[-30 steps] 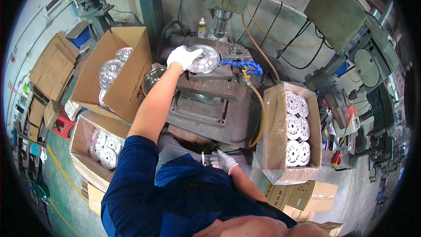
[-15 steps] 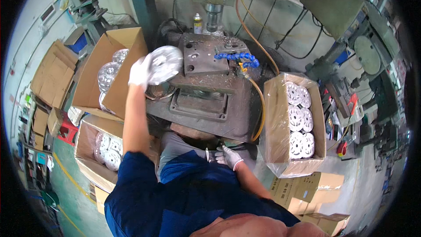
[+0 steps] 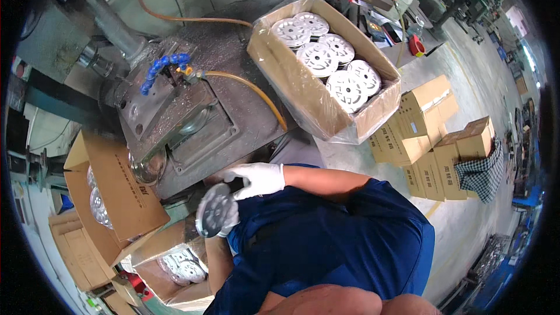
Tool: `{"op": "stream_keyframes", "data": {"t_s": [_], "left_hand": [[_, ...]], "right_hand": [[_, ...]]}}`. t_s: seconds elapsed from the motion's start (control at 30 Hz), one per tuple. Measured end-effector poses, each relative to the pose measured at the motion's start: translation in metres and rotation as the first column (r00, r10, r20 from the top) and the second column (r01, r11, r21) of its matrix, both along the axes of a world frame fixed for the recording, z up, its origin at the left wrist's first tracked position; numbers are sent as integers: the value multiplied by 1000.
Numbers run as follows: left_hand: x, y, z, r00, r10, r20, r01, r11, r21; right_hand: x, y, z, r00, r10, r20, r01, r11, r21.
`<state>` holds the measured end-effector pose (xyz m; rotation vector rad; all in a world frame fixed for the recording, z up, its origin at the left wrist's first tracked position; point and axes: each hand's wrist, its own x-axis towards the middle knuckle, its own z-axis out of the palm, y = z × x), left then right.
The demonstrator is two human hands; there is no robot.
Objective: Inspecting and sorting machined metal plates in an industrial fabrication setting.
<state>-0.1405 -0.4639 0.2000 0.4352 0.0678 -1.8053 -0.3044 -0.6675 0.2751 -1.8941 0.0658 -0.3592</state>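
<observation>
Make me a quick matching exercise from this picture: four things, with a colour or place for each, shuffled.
Things:
1. Segmented hose
2. Dark metal disc
3. Checked cloth
4. Smooth curved hose

Colours and places:
A. Against cardboard cartons
B. Orange-yellow
C. Blue
D. In the gloved left hand

Right pairs: 1-C, 2-D, 3-A, 4-B

Fixture (image 3: 146, 108) mounted on surface (image 3: 254, 125), segmented hose (image 3: 154, 72) over it. Right: lined carton (image 3: 291, 81) filled with discs (image 3: 318, 59); farther right, box stack (image 3: 396, 143) placed on floor (image 3: 458, 219). Left: near carton (image 3: 157, 283) and far carton (image 3: 119, 181), both loaded with discs. Before torso (image 3: 332, 233): single disc (image 3: 213, 210) held in left hand (image 3: 231, 219), right hand (image 3: 261, 179) just beside.
</observation>
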Motion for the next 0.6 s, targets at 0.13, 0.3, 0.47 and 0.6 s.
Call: {"op": "stream_keyframes", "data": {"t_s": [0.13,0.3,0.47,0.6], "left_hand": [[-20,-45,18,997,-65,-29,66,997,27],[-24,-79,62,695,-51,717,126,991,-52],[19,-40,15,781,-127,611,-35,968,247],[38,-5,5,825,2,565,-209,930,302]], "right_hand": [[-19,-27,43,940,200,-276,-146,968,204],[-100,-104,82,910,-192,-367,334,865,374],[-135,-229,31,576,-810,-108,656,379,653],[-117,-328,-23,405,-875,-267,780,178,600]]}}
